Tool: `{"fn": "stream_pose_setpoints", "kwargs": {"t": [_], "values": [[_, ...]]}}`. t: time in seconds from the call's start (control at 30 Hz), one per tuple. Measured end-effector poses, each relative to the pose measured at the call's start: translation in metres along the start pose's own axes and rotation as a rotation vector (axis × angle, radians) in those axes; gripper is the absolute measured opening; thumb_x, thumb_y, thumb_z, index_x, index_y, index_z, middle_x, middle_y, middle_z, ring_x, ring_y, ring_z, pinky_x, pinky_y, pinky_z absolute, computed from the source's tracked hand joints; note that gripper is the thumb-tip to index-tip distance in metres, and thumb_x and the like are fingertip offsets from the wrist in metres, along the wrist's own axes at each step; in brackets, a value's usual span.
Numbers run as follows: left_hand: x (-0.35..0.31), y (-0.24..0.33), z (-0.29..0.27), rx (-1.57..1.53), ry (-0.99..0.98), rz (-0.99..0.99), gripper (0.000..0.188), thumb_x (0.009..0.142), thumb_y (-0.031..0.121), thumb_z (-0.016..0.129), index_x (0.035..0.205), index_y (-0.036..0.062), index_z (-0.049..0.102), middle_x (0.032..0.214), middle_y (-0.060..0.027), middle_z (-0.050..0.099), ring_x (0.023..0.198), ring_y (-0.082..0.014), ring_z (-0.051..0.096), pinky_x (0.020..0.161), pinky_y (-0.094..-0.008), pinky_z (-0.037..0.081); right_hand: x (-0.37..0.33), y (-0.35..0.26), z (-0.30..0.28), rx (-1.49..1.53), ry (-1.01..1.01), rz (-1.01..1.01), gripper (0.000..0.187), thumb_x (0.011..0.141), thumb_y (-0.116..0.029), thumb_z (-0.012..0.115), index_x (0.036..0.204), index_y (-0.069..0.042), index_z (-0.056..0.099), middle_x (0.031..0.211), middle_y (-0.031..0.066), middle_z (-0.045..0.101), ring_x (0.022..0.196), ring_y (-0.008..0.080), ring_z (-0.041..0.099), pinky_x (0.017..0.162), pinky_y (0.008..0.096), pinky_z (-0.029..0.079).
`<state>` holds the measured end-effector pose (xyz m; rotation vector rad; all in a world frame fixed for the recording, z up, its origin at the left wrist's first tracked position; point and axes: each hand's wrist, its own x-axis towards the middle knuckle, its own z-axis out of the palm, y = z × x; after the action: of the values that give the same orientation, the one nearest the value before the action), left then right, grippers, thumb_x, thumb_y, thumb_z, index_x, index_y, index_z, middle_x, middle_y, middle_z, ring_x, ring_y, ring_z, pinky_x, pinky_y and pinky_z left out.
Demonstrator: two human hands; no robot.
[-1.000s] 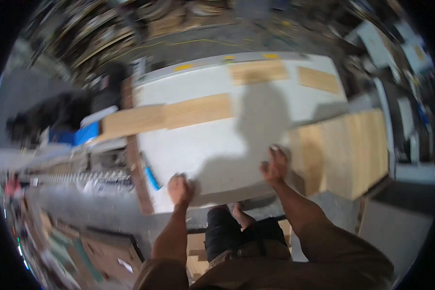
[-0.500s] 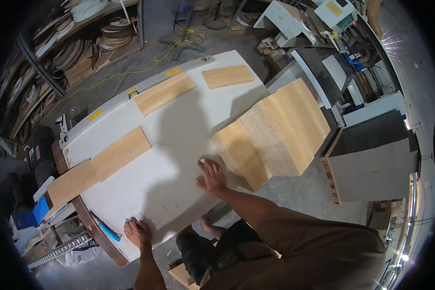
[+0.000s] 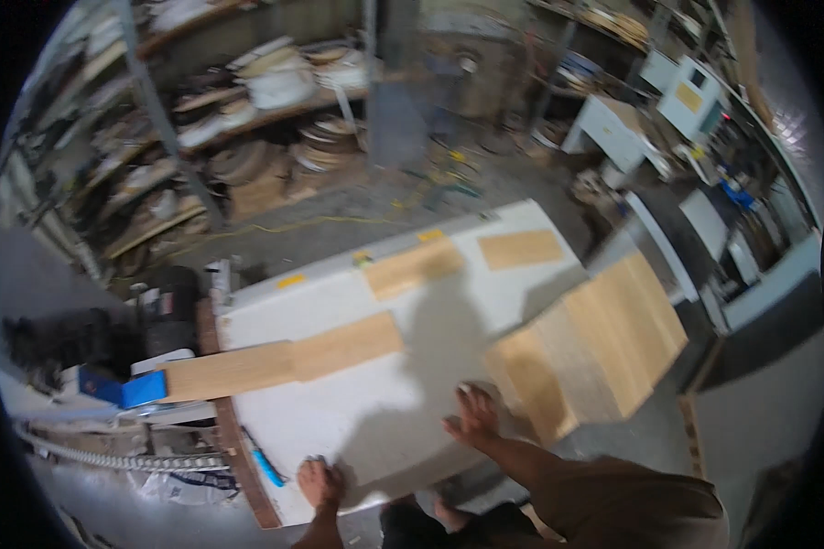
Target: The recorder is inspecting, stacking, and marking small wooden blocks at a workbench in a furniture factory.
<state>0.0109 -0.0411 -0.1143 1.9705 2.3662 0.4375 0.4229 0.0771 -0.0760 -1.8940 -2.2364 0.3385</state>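
Watching, I saw a white table (image 3: 293, 425) first, wide wooden sheets (image 3: 613, 339) jutting over its right end and two pale strips (image 3: 350, 346) end to end, running over its left edge. On the table's near half rested the right hand (image 3: 474, 421), spread, gripping nothing; the left hand (image 3: 320, 481) lay curled by the near edge, its grip impossible to tell. A blue-handled tool (image 3: 267, 467) lay inside the table's left edge. I judged this a pause; the next move seemed to need a lifted hand.
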Motion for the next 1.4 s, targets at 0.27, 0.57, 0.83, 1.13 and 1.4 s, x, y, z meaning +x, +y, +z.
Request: {"fn": "stream_pose_setpoints", "kwargs": {"t": [0.27, 0.57, 0.83, 1.13, 1.4], "values": [[0.01, 0.019, -0.029, -0.095, -0.066, -0.006, 0.03, 0.079, 0.026, 0.072, 0.102, 0.0071, 0.065, 0.102, -0.0174, 0.063, 0.102, -0.0391, 0.06, 0.089, -0.0532, 0.048, -0.003, 0.008, 0.003, 0.011, 0.045, -0.056, 0.095, 0.086, -0.059, 0.073, 0.153, 0.001, 0.044, 0.156, 0.0239, 0.042, 0.147, 0.0443, 0.035, 0.122, 0.0613, 0.026], [-0.02, -0.02, 0.09, -0.203, 0.355, 0.081, 0.03, 0.089, 0.035, 0.069, 0.11, 0.014, 0.071, 0.11, -0.0204, 0.065, 0.11, -0.0424, 0.061, 0.092, -0.057, 0.047, -0.009, 0.017, 0.02, 0.015, 0.232, -0.097, 0.078, 0.089, -0.042, 0.077, 0.149, 0.001, 0.049, 0.154, 0.0236, 0.047, 0.14, 0.0492, 0.04, 0.116, 0.0644, 0.033], [-0.015, -0.022, 0.069, -0.173, 0.317, 0.1, 0.028, 0.092, 0.029, 0.072, 0.109, 0.008, 0.066, 0.107, -0.0216, 0.063, 0.104, -0.046, 0.059, 0.088, -0.0582, 0.049, -0.001, 0.018, 0.017, -0.046, 0.134, -0.15, 0.094, 0.081, -0.059, 0.074, 0.147, 0.003, 0.048, 0.148, 0.023, 0.047, 0.137, 0.0457, 0.042, 0.119, 0.0598, 0.03], [0.008, 0.022, -0.025, -0.238, 0.22, 0.089, 0.023, 0.085, 0.022, 0.072, 0.1, 0.008, 0.061, 0.091, -0.0186, 0.059, 0.088, -0.045, 0.058, 0.079, -0.0588, 0.047, -0.002, 0.013, 0.009, -0.09, 0.01, -0.022, 0.095, 0.09, -0.067, 0.065, 0.157, -0.003, 0.042, 0.159, 0.0167, 0.041, 0.147, 0.0403, 0.035, 0.123, 0.0561, 0.024], [-0.024, -0.028, 0.043, -0.232, 0.017, -0.045, 0.038, 0.089, 0.031, 0.075, 0.116, 0.0048, 0.067, 0.111, -0.0239, 0.069, 0.106, -0.0452, 0.063, 0.093, -0.0596, 0.05, 0.002, -0.003, -0.014, -0.222, -0.01, -0.093, 0.087, 0.093, -0.065, 0.063, 0.152, -0.003, 0.048, 0.156, 0.016, 0.046, 0.145, 0.0356, 0.042, 0.119, 0.0561, 0.031]]}}
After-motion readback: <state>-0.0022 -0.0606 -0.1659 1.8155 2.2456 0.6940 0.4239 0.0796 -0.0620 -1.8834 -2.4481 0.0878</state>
